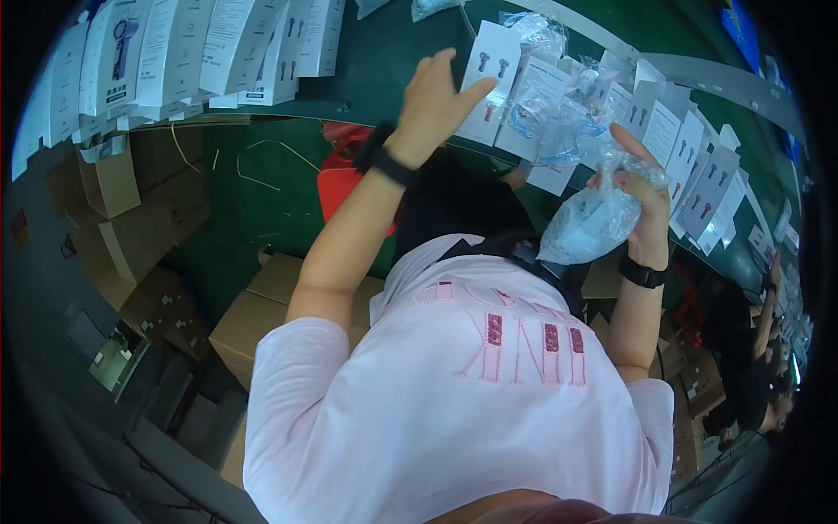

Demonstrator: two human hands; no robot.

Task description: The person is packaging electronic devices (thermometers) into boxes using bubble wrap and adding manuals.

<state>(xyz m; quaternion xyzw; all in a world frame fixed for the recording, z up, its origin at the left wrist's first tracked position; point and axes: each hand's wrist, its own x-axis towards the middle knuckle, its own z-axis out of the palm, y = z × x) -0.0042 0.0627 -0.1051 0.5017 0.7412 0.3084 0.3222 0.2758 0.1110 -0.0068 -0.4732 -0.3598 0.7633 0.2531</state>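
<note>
Plastic bag (592, 223), crinkled, translucent bluish-white, gripped by right hand (642, 188)

The crumpled plastic bag (594, 218) hides whatever is inside it.

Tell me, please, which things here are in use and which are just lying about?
In use:
left hand on a white box
right hand gripping a clear plastic bag

Lying about:
cardboard cartons
red bin
hanging white boxes
</note>
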